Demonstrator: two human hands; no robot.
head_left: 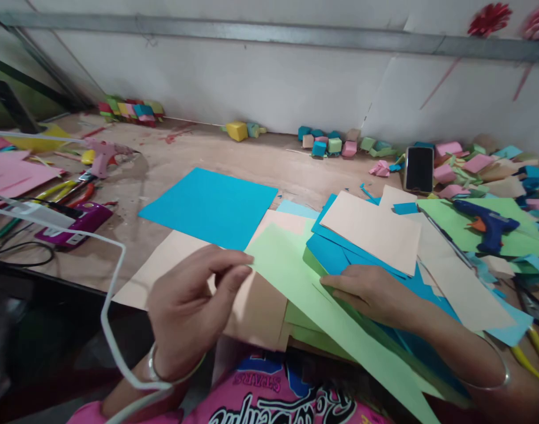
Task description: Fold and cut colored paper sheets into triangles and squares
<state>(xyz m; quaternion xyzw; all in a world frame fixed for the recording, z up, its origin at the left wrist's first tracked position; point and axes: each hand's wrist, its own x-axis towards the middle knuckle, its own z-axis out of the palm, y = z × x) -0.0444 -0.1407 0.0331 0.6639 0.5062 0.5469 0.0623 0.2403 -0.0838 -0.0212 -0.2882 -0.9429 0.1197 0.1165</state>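
Note:
A long sheet of light green paper (322, 312) slants across the front of the table, its near end hanging past the edge. My left hand (194, 300) pinches its far left corner between thumb and forefinger. Farther right, my right hand (370, 291) lies with bent fingers on the green paper, fingertips pressed to it. Under and around the hands are peach sheets (260, 312), blue sheets (415, 288) and more green paper. A large blue sheet (211, 206) lies flat beyond my left hand. Cut peach pieces (370, 229) rest on blue paper beyond my right hand.
A blue glue gun (488, 224) and a phone (419, 169) lie at the right beside heaped paper pieces (485, 171). At the left are a pink glue gun (103, 156), a purple device (77, 224) and pink sheets (13, 171). A white cable (114, 294) crosses my left forearm.

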